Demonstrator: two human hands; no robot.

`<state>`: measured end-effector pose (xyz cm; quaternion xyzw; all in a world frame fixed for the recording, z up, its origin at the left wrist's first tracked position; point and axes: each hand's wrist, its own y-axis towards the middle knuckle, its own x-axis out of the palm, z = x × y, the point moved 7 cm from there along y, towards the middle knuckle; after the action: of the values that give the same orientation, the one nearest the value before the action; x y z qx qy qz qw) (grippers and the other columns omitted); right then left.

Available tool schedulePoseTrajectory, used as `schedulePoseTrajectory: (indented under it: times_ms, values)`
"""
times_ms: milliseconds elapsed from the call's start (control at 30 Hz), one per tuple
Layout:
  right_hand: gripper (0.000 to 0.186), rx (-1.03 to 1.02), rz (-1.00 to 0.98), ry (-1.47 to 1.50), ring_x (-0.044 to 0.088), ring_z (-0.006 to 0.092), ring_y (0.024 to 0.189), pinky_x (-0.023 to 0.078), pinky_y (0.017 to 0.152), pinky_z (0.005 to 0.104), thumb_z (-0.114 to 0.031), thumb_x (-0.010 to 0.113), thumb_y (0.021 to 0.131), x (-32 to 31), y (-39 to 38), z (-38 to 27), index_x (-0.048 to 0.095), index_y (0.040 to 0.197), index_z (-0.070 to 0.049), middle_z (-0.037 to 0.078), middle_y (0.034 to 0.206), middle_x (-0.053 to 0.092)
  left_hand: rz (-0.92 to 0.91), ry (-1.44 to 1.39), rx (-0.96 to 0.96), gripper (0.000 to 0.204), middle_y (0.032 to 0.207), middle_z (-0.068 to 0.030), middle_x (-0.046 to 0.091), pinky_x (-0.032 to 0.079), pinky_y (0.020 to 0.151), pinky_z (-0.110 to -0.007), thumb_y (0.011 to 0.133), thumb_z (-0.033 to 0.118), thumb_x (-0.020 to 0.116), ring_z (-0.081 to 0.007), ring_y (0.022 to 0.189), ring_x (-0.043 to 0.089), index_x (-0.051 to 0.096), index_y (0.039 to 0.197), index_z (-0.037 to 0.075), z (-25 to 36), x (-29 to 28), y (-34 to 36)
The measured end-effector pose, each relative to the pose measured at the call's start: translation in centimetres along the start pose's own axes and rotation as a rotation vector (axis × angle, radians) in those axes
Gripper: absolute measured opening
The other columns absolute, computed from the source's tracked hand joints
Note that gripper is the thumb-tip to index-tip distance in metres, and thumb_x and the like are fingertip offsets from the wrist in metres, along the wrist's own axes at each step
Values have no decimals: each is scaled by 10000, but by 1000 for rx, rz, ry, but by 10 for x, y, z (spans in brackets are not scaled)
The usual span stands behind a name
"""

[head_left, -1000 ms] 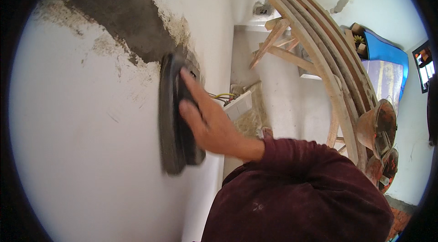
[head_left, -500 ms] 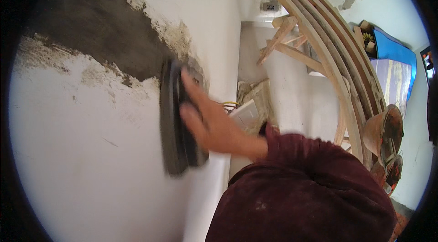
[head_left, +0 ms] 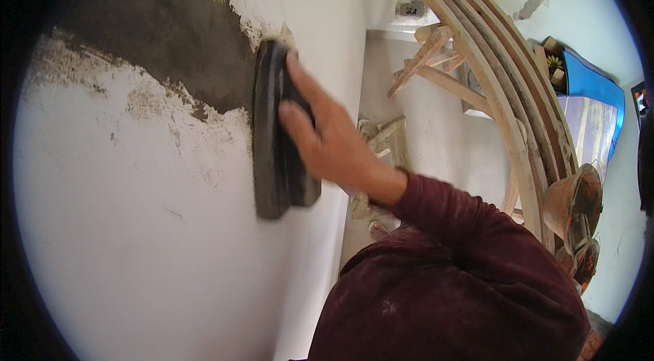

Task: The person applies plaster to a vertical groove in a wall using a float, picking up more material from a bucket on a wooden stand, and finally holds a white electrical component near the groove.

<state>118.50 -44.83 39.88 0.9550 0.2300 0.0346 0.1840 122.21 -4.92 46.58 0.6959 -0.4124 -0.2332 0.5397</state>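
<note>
My right hand (head_left: 334,146) grips a dark plastering float (head_left: 269,150), which stands lengthwise against the white wall (head_left: 157,245). Two of its digits show at the float's back; the others are hidden behind the handle. The float's upper part lies at the right end of a dark grey band of wet-looking plaster (head_left: 157,27), whose edges are ragged and crumbly. My right arm, in a maroon sleeve (head_left: 449,201), reaches across from the right. My left hand is out of view.
Long wooden planks (head_left: 501,82) rest on a wooden trestle (head_left: 429,54) at the right. Stained buckets (head_left: 562,204) stand by their near end. A blue item (head_left: 596,82) lies beyond the planks. Low by the wall is a plaster-smeared board or patch (head_left: 398,139). A socket box (head_left: 410,9) sits at the back.
My right hand has moved the float upward and slightly right along the wall. The whole view has shifted a little. The white rectangular thing below my hand is now mostly hidden.
</note>
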Motion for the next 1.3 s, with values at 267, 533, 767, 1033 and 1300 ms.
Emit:
schedulePoseTrajectory:
  times_ms: [267, 533, 767, 1033, 1300]
  values:
    - [523, 76, 257, 164, 595, 195, 1106, 460, 971, 314, -279, 525, 1004, -113, 89, 21, 439, 1469, -56, 115, 1279, 593, 14, -9, 3, 337, 1422, -103, 425, 89, 1192, -586, 1008, 380, 411, -341, 1455, 253, 594, 1200, 174, -2, -4, 3]
    - [615, -35, -50, -7, 399, 426, 1361, 295, 1148, 414, -208, 488, 1008, -11, -17, -8, 252, 1519, 40, 323, 1457, 404, -18, -19, 27, 341, 1453, -111, 395, 85, 1196, -581, 1005, 391, 415, -338, 1463, 240, 589, 1210, 180, 1, 4, 8]
    - [333, -30, 251, -370, 646, 409, 952, 537, 844, 429, -187, 429, 984, -86, 100, 81, 574, 1142, 68, 300, 1157, 606, 1, -52, 16, 346, 1480, -118, 368, 82, 1199, -575, 1004, 400, 419, -335, 1470, 229, 585, 1218, 185, -1, 1, 10]
    - [498, 220, 100, 92, 550, 220, 1194, 399, 1044, 308, -278, 477, 1036, -22, -12, 31, 454, 1430, 25, 172, 1318, 588, 39, 13, -45, 352, 1511, -125, 337, 78, 1203, -570, 1001, 410, 423, -331, 1477, 216, 579, 1227, 190, -13, -11, 1]
    - [422, -324, 182, -181, 567, 460, 1147, 444, 987, 447, -198, 481, 994, -8, 11, -62, 544, 1229, 147, 334, 1218, 586, 80, 34, -104, 358, 1542, -133, 307, 74, 1206, -564, 999, 421, 427, -328, 1485, 202, 574, 1237, 196, -23, -29, -9]
